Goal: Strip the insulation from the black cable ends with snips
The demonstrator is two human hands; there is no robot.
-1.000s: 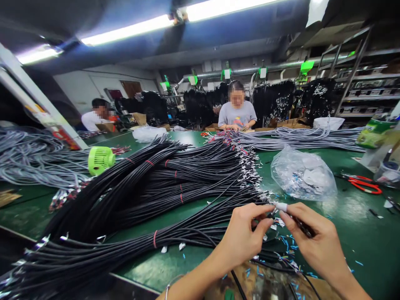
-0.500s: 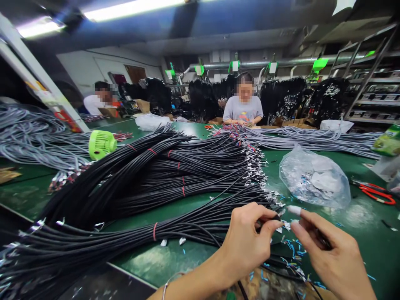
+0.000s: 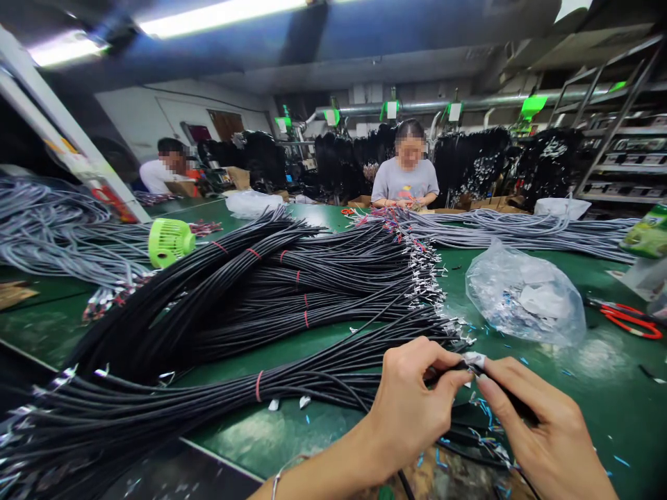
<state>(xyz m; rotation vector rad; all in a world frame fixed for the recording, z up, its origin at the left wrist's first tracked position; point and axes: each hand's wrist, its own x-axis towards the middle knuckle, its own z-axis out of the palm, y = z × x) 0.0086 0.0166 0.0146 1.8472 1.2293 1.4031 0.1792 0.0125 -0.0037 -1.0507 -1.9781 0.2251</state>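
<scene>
My left hand (image 3: 411,403) pinches the end of a black cable (image 3: 452,369) just above the green table (image 3: 292,423). My right hand (image 3: 542,430) meets it from the right, thumb and forefinger closed on a small white connector piece (image 3: 475,360) at the cable's tip. A dark thin object, which I cannot name, runs back through my right palm. Both hands hover just right of a big heap of black cable bundles (image 3: 250,305) tied with red bands, their stripped ends pointing toward my hands.
A clear plastic bag of small parts (image 3: 524,295) lies behind my hands. Red-handled scissors (image 3: 628,321) sit at right, a green fan (image 3: 169,242) at left. Grey cables (image 3: 521,229) cover the far side. Two people sit working across the table. Blue snippets litter the surface.
My right hand moved left and brought the white piece onto the cable end held by my left hand; half a second ago the two were apart.
</scene>
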